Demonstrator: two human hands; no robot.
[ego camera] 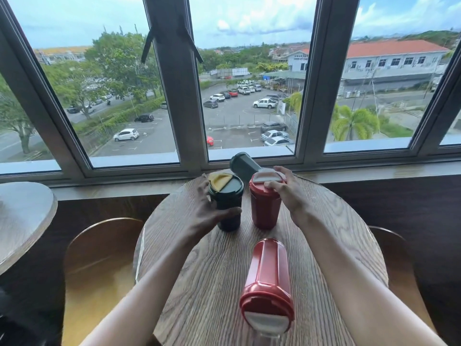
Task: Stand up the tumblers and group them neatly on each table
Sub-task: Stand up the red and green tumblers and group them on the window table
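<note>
Seeing my left hand (199,211) gripping upright green tumbler (226,203), right hand (287,191) clasping upright red tumbler (265,203) — red one (268,283) and grey-green one (243,164) lying down, waiting.

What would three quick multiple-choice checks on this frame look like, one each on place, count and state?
1. Where does the grey-green tumbler lie?
A. At the table's near edge
B. At the far edge of the round table, by the window
C. On the chair to the left

2. How many tumblers stand upright?
A. One
B. Two
C. Four

3. What is the state of the near red tumbler?
A. Lying on its side, lid towards the camera
B. Upright
C. Held in the air

Key: 1 B, it lies behind the upright pair under the window frame. 2 B, only the dark green tumbler, gripped by the left hand, and the upright red tumbler, with the right hand on its lid, stand. 3 A, it rests on the wood with neither hand on it.
</note>
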